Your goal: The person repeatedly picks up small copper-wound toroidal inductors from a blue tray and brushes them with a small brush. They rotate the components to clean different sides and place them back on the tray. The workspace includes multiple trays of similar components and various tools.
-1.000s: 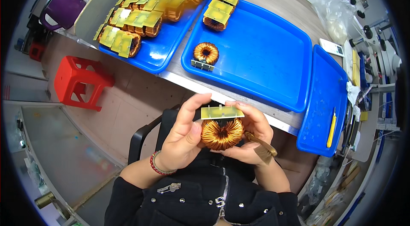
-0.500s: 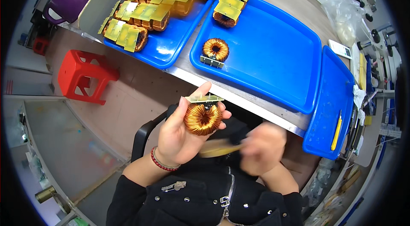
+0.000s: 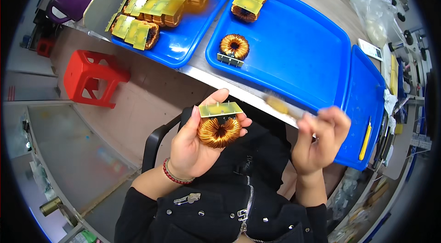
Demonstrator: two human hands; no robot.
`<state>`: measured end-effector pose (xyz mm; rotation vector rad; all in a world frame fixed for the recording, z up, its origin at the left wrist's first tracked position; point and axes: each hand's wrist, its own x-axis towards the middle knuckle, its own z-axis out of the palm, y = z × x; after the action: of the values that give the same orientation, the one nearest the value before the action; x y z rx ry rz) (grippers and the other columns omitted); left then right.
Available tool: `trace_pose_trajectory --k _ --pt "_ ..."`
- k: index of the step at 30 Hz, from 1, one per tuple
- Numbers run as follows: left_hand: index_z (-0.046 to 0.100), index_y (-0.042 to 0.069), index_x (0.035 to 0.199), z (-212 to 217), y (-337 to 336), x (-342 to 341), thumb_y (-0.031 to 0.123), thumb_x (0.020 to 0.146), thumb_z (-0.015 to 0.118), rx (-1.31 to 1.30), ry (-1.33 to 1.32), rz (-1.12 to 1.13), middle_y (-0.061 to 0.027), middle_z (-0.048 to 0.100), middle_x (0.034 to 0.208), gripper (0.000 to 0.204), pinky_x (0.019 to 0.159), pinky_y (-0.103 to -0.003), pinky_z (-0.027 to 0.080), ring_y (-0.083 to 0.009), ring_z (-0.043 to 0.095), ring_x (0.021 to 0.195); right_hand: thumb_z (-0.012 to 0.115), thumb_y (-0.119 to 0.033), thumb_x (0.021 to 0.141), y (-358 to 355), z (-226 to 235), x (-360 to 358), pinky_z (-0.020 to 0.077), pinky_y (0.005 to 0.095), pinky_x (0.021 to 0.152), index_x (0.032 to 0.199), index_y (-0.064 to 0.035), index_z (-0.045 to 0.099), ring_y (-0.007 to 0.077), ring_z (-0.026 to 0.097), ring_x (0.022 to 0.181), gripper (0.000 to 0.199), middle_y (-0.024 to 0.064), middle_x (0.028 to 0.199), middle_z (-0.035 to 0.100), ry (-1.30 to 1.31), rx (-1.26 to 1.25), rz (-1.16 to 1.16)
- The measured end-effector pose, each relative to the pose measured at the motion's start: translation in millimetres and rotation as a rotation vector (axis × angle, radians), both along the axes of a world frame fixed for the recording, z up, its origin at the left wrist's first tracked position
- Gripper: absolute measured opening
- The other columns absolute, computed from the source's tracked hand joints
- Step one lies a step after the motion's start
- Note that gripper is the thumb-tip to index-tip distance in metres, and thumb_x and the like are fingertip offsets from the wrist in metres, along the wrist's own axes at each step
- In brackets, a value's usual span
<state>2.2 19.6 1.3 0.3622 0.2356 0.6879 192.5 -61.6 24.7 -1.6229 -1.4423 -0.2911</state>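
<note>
A copper-wound toroidal coil point(image 3: 219, 133) with a yellow-green circuit board point(image 3: 220, 110) on its top side rests in my left hand point(image 3: 188, 149). The fingers and thumb curl around it, and short pins stand up from the board. My right hand point(image 3: 319, 142), raised to the right, pinches a brush-like tool point(image 3: 278, 104) with a yellow-brown part. Motion smears this tool, so its exact kind is unclear. It is apart from the coil, over the table's front edge. Another coil with a board point(image 3: 234, 48) sits in the blue middle tray point(image 3: 298, 55).
Several board-topped coils point(image 3: 161, 6) crowd the left blue tray point(image 3: 174, 57); a few more point(image 3: 248, 4) stand at the middle tray's far left corner. The right blue tray point(image 3: 367, 87) holds a yellow-handled tool point(image 3: 365, 139). A red stool point(image 3: 94, 78) stands left; a purple mug point(image 3: 71, 0) is far left.
My right hand has moved right and up, carrying the blurred tool away from beside my left hand. The coil has tilted slightly, showing more of its board's face.
</note>
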Motion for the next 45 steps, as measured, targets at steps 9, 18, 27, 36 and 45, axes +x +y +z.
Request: trace_pose_trajectory --k 9,18,27,36,45 --pt "0.023 0.007 0.136 9 -3 10 0.039 0.096 0.021 -0.036 -0.021 0.006 -0.0204 0.046 0.121 0.051 0.097 -0.042 0.038 -0.0315 0.047 0.114 0.077 -0.012 0.059 5 -5 -22 0.038 0.0233 0.041 0.072 -0.0081 0.065 0.0131 0.052 0.048 0.018 0.0057 0.089 0.056 -0.091 -0.018 0.211" --pt "0.021 0.009 0.137 15 3 14 0.042 0.095 0.023 -0.09 0.01 0.069 -0.0184 0.046 0.121 0.054 0.096 -0.04 0.039 -0.0291 0.045 0.116 0.075 -0.004 0.061 -7 12 -32 0.044 0.0254 0.045 0.076 -0.0054 0.063 0.0133 0.056 0.056 0.019 0.0097 0.085 0.058 0.222 -0.337 0.619" --pt "0.021 0.011 0.138 -3 8 5 0.035 0.096 0.032 -0.1 -0.041 0.013 -0.0144 0.057 0.1 0.049 0.079 -0.036 0.049 -0.0253 0.059 0.088 0.074 -0.003 0.064 11 -17 -3 0.0427 0.0258 0.043 0.073 -0.0036 0.062 0.0137 0.055 0.051 0.015 0.0134 0.092 0.056 0.007 -0.212 -0.049" --pt "0.032 0.016 0.128 0 8 6 0.031 0.095 0.036 -0.116 -0.106 -0.019 -0.017 0.054 0.103 0.037 0.071 -0.035 0.05 -0.0266 0.06 0.088 0.071 -0.002 0.067 9 -9 0 0.0417 0.0269 0.044 0.075 -0.0036 0.062 0.0148 0.053 0.048 0.012 0.0128 0.091 0.056 -0.012 -0.173 -0.011" --pt "0.038 0.012 0.116 -1 11 8 0.022 0.081 0.059 -0.097 -0.147 -0.081 -0.0121 0.041 0.115 0.042 0.057 -0.026 0.044 -0.0163 0.048 0.073 0.076 -0.008 0.064 0 -17 -38 0.0448 0.023 0.046 0.086 -0.0035 0.064 0.0155 0.056 0.056 0.026 0.012 0.086 0.057 0.23 0.046 0.351"
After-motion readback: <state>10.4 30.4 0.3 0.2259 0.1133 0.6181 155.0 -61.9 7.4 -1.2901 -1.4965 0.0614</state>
